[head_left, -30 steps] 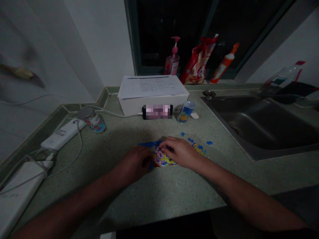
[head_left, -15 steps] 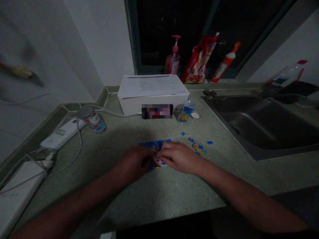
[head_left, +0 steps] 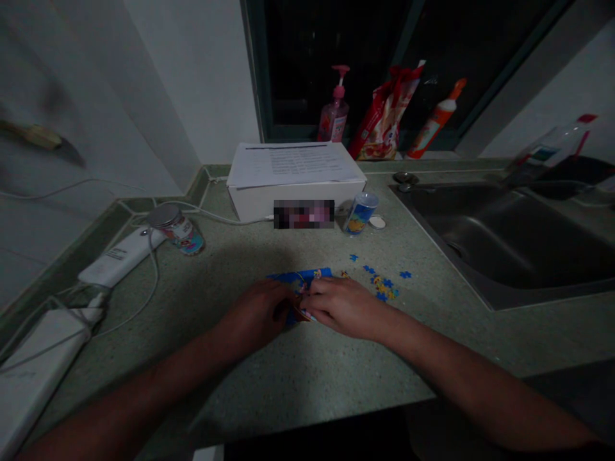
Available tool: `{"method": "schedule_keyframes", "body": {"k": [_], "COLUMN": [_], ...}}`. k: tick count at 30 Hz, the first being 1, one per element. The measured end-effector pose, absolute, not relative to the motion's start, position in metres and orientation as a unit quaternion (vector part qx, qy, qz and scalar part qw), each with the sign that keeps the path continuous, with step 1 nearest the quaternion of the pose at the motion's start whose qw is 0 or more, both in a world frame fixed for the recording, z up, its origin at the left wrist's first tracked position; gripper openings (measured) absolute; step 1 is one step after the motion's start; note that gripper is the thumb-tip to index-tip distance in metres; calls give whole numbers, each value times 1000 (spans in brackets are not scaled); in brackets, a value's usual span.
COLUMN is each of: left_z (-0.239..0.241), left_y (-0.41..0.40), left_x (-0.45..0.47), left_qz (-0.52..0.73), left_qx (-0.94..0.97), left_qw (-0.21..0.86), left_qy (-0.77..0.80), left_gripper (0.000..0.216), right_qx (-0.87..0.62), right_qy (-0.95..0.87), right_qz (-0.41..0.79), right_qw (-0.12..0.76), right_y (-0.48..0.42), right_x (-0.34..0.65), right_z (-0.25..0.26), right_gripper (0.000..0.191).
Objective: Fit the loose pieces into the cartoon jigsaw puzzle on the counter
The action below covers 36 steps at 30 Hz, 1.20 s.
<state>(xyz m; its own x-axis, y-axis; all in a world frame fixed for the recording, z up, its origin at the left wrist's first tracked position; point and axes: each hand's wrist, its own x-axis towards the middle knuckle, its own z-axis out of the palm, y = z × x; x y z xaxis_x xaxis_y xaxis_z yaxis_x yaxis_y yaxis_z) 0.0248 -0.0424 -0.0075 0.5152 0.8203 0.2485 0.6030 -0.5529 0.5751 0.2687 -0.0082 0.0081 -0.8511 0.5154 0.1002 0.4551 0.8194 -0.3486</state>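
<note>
A partly joined jigsaw puzzle (head_left: 294,278), mostly blue with a colourful picture, lies on the speckled green counter. My left hand (head_left: 265,306) rests on its left side, fingers curled down at the pieces. From the right, my right hand (head_left: 343,306) covers the puzzle's right part with its fingers bent and pressed together at the middle. Whatever sits under the fingertips is hidden. Loose blue and yellow puzzle pieces (head_left: 383,288) lie right of my right hand. Behind them a small blue can (head_left: 360,214) stands near its round white lid (head_left: 377,222).
A white box (head_left: 298,176) with printed paper on top stands at the back, a phone-like object (head_left: 303,214) against it. At left are a jar (head_left: 177,229), a white power strip (head_left: 120,256) and cables. The steel sink (head_left: 519,237) lies right; bottles stand along the window.
My right hand has shifted slightly left and down over the puzzle, showing more of its blue top right corner. My left hand stays nearly in place.
</note>
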Motion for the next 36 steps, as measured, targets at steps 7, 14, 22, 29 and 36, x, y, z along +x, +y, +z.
{"method": "schedule_keyframes", "body": {"k": [7, 14, 22, 29, 36], "left_z": [-6, -6, -3, -2, -5], "left_y": [-42, -42, -44, -36, -29], "left_x": [25, 26, 27, 16, 10], "left_qz": [245, 246, 234, 282, 310], "left_qx": [847, 851, 845, 783, 750], "left_qw": [198, 185, 200, 151, 167], "left_qy": [428, 426, 438, 534, 560], "left_gripper": [27, 28, 27, 19, 17], "right_qx": [-253, -253, -256, -259, -249], "right_qy": [-954, -955, -958, -955, -956], "right_qz": [132, 127, 108, 119, 122], "right_qw": [91, 85, 71, 82, 95], "right_y": [-9, -11, -12, -12, -13], "right_x": [269, 268, 266, 266, 266], "right_z": [6, 8, 10, 7, 8], "right_gripper": [18, 19, 18, 16, 18]}}
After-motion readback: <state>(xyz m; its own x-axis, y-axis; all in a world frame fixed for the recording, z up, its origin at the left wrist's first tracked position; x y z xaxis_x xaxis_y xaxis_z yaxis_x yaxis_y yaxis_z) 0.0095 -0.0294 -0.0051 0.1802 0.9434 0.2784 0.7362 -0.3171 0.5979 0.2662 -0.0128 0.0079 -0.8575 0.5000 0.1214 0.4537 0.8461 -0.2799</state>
